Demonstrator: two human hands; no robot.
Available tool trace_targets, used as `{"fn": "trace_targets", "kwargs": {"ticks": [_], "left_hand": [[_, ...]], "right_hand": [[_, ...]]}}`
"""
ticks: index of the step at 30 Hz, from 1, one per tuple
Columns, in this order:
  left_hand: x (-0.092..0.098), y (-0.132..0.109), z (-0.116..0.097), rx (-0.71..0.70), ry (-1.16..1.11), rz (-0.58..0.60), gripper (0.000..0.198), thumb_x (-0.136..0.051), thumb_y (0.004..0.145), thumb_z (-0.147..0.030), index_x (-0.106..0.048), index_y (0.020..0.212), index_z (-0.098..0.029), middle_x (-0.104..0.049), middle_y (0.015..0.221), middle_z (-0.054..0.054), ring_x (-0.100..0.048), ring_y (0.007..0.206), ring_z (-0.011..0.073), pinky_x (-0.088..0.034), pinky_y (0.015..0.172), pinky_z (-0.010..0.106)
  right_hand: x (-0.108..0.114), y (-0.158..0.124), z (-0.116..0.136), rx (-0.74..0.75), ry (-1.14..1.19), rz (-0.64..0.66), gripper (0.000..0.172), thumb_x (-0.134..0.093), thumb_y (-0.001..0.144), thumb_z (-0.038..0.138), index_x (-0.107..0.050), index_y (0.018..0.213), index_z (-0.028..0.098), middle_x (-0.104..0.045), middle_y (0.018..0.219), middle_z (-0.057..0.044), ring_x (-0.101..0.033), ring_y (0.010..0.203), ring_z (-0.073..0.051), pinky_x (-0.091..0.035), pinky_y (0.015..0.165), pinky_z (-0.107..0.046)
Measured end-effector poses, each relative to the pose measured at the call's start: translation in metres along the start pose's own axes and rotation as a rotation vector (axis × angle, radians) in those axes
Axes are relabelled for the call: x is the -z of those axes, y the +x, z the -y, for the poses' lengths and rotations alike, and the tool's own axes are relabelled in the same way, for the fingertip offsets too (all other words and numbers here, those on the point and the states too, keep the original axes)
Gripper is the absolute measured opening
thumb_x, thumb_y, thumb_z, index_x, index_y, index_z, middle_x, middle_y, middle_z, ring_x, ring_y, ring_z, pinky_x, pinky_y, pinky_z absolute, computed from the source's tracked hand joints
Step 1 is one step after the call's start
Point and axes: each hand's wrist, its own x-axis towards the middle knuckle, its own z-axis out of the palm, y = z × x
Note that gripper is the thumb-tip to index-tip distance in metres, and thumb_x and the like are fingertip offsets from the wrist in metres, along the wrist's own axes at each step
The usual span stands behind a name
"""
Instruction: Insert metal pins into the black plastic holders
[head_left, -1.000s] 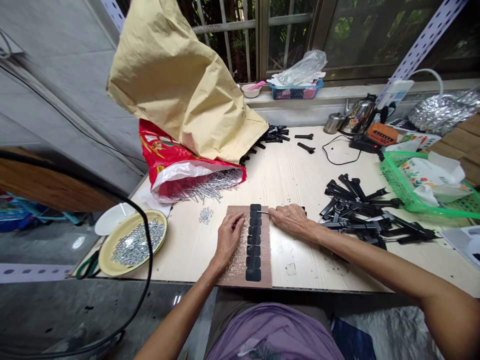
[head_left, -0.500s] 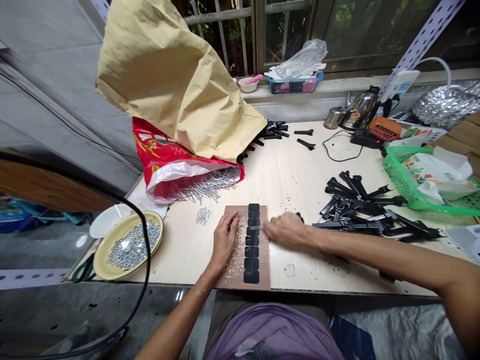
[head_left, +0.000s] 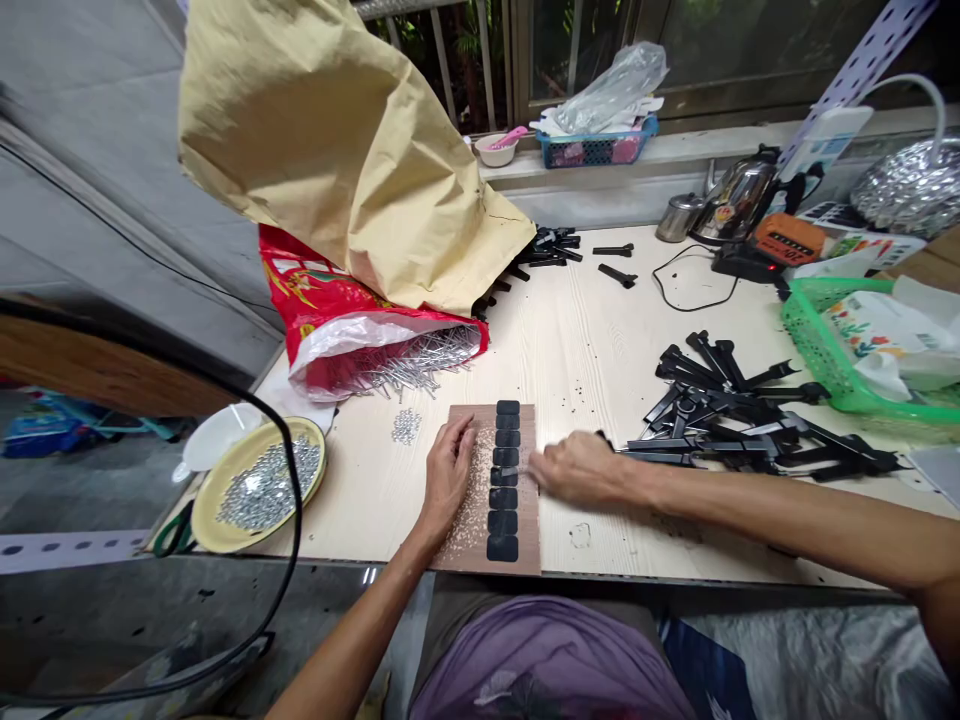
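Observation:
A brown board (head_left: 529,540) lies at the table's near edge, bearing a column of rounded black pads (head_left: 502,523) and pale crumbs (head_left: 480,490). My left hand (head_left: 450,465) rests along the board's left side, fingers extended and close together. Over the board's right edge, my right hand (head_left: 574,468) is closed around a slim tool whose dark end (head_left: 604,438) sticks out behind the fist. Its thin front part, blurred, points left across the pads; I cannot make out its kind. Beside the right forearm lies a pile of black clips (head_left: 712,410).
At the left stand a yellow bowl of small metal parts (head_left: 324,455) and a white dish (head_left: 217,435). A red bag (head_left: 300,290) spills metal pins under a large tan sack (head_left: 337,160). A green basket (head_left: 806,350) and a kettle (head_left: 739,195) are at the right.
My right hand and the slim tool have moved slightly toward me along the column of pads. My left hand stays on the board. The camera view has shifted a little.

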Motion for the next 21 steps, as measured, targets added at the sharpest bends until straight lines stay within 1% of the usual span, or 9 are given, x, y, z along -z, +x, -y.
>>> {"fn": "trace_targets", "kwargs": {"ticks": [1,2,6,7,10,12,14,18,21], "left_hand": [[0.000,0.000,0.000,0.006,0.003,0.000,0.035,-0.042,0.092,-0.035,-0.058,0.119,-0.020,-0.061,0.113,0.007,-0.056,0.105,0.0184,-0.042,0.092,0.033],[0.000,0.000,0.000,0.015,0.008,0.000,0.035,-0.042,0.092,-0.036,-0.058,0.119,-0.020,-0.062,0.111,0.007,-0.057,0.103,0.0184,-0.043,0.091,0.033],[-0.001,0.001,0.001,0.009,0.011,0.002,0.035,-0.043,0.092,-0.035,-0.058,0.119,-0.020,-0.061,0.111,0.007,-0.056,0.103,0.0185,-0.043,0.091,0.033],[-0.001,0.001,0.001,0.002,0.007,0.002,0.034,-0.043,0.092,-0.035,-0.058,0.119,-0.019,-0.061,0.112,0.007,-0.056,0.104,0.0185,-0.042,0.092,0.033],[-0.001,0.001,0.002,-0.002,0.004,-0.001,0.034,-0.043,0.092,-0.034,-0.058,0.119,-0.019,-0.061,0.113,0.008,-0.056,0.105,0.0188,-0.042,0.093,0.034],[-0.002,0.001,0.003,-0.001,0.008,-0.004,0.034,-0.043,0.092,-0.034,-0.058,0.120,-0.019,-0.061,0.113,0.008,-0.056,0.105,0.0189,-0.042,0.093,0.035],[-0.002,0.002,0.004,-0.008,0.009,-0.007,0.034,-0.042,0.093,-0.033,-0.058,0.120,-0.019,-0.061,0.113,0.008,-0.056,0.105,0.0189,-0.042,0.093,0.035],[-0.001,0.000,0.005,-0.025,-0.013,-0.006,0.033,-0.042,0.093,-0.032,-0.058,0.119,-0.020,-0.061,0.113,0.008,-0.056,0.106,0.0185,-0.042,0.093,0.034],[0.000,-0.003,0.002,-0.048,-0.038,-0.029,0.032,-0.043,0.092,-0.032,-0.061,0.115,-0.020,-0.061,0.106,0.007,-0.057,0.100,0.0181,-0.044,0.090,0.033]], "right_hand": [[0.000,0.000,0.001,0.055,0.003,-0.015,0.049,-0.011,0.099,0.041,-0.051,0.087,0.016,-0.060,0.064,-0.004,-0.035,0.043,-0.009,-0.025,0.046,-0.026],[0.000,0.002,0.001,0.044,0.007,-0.026,0.049,-0.011,0.099,0.041,-0.052,0.087,0.016,-0.060,0.064,-0.004,-0.036,0.044,-0.009,-0.025,0.047,-0.025],[0.003,0.009,-0.005,-0.178,-0.019,-0.051,0.051,-0.007,0.100,0.036,-0.052,0.085,0.015,-0.061,0.064,-0.005,-0.036,0.042,-0.008,-0.024,0.046,-0.025],[0.003,0.009,-0.005,-0.175,-0.025,-0.045,0.051,-0.008,0.100,0.036,-0.052,0.085,0.015,-0.060,0.063,-0.005,-0.036,0.042,-0.008,-0.024,0.046,-0.025],[0.000,0.004,0.003,-0.024,-0.030,-0.026,0.047,-0.013,0.100,0.038,-0.051,0.087,0.016,-0.062,0.065,-0.006,-0.041,0.045,-0.009,-0.026,0.048,-0.026],[-0.003,0.000,0.010,0.019,-0.045,-0.041,0.043,-0.017,0.100,0.038,-0.052,0.088,0.016,-0.065,0.071,-0.007,-0.048,0.049,-0.011,-0.026,0.049,-0.026],[-0.006,-0.001,0.015,-0.024,-0.045,-0.043,0.041,-0.019,0.099,0.036,-0.053,0.088,0.017,-0.067,0.075,-0.008,-0.051,0.052,-0.011,-0.026,0.050,-0.026],[-0.008,0.002,0.014,-0.095,-0.014,-0.011,0.042,-0.018,0.099,0.036,-0.054,0.089,0.017,-0.068,0.076,-0.008,-0.053,0.053,-0.012,-0.026,0.051,-0.026],[-0.005,0.003,0.013,-0.150,-0.003,0.011,0.043,-0.016,0.099,0.035,-0.054,0.090,0.018,-0.068,0.077,-0.006,-0.055,0.055,-0.013,-0.025,0.051,-0.026]]}}
